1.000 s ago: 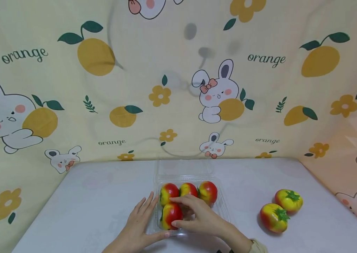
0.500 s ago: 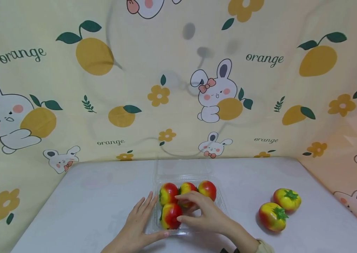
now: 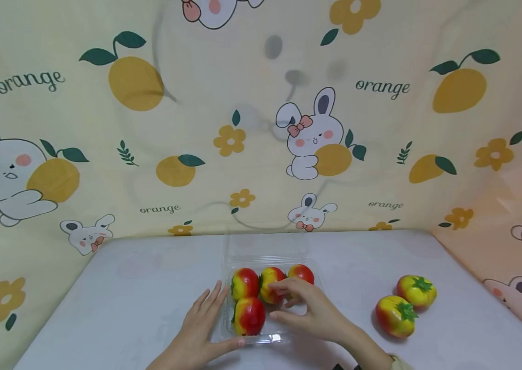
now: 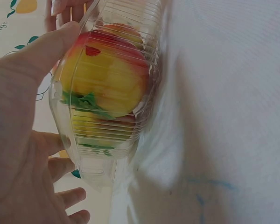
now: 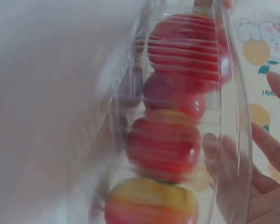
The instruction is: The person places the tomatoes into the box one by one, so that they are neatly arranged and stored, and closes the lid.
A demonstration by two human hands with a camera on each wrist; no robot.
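A clear plastic clamshell box (image 3: 274, 338) stands on the table with its lid (image 3: 265, 247) raised behind it. Inside are several red-and-yellow fruits with green leafy tops, like persimmons: one at front left (image 3: 249, 316), the rest in a back row. My left hand (image 3: 198, 329) rests against the box's left side and front edge, fingers straight and thumb spread. Over the right part of the box is my right hand (image 3: 314, 311), fingers slightly bent and thumb apart, nothing between them. Its fingertips overlap the middle back fruit (image 3: 271, 282) and partly hide the back right one (image 3: 301, 273).
Two more such fruits lie on the white table to the right, a nearer one (image 3: 395, 316) and a farther one (image 3: 416, 292). A backdrop cloth (image 3: 205, 180) printed with rabbits and oranges rises behind the table.
My right hand has come off the front left fruit and moved right across the box. The middle back fruit has turned, showing more yellow. My left hand keeps its place at the box.
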